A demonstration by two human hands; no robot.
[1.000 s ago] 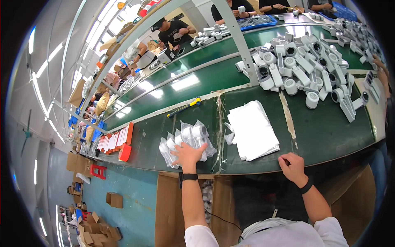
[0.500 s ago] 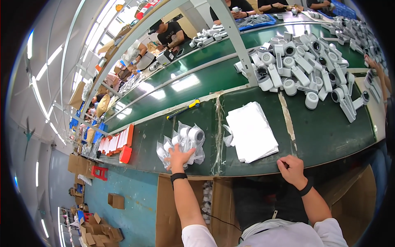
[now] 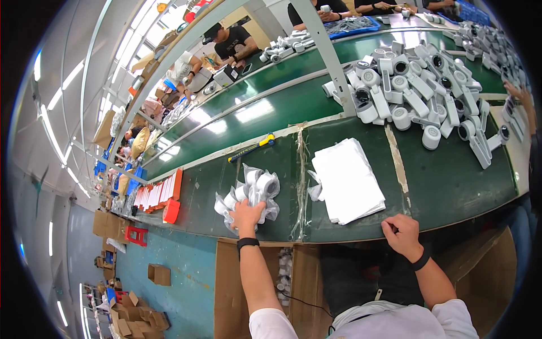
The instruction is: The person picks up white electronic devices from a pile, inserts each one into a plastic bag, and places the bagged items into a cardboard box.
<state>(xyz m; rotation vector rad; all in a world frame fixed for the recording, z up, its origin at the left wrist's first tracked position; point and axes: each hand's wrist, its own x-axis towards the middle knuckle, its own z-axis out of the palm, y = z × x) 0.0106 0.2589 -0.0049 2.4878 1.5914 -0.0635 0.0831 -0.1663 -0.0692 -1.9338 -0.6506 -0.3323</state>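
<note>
My left hand [image 3: 247, 218] presses down on a small group of grey-white handheld fans in clear plastic bags [image 3: 263, 186]. Its thumb and fingers reach around the near bags, and some fingertips are hidden among them. By the table's near edge, my right hand [image 3: 402, 231] is curled into a loose fist with nothing visible in it. Ahead of that fist lies a stack of white sheets or flat bags [image 3: 349, 182], with a crumpled piece of clear plastic [image 3: 314, 186] at its left side.
Unbagged handheld fans [image 3: 418, 85] form a large pile at the back right. A yellow-and-black tool [image 3: 252, 148] lies beyond the bagged fans. Orange boxes [image 3: 161, 193] and a red object [image 3: 171, 211] stand left. An open carton [image 3: 228, 282] sits below the edge. People work across the green belt [image 3: 265, 110].
My left hand's spread fingers have closed in around the bagged fans, and the bags have bunched together slightly. My right hand stays in nearly the same place.
</note>
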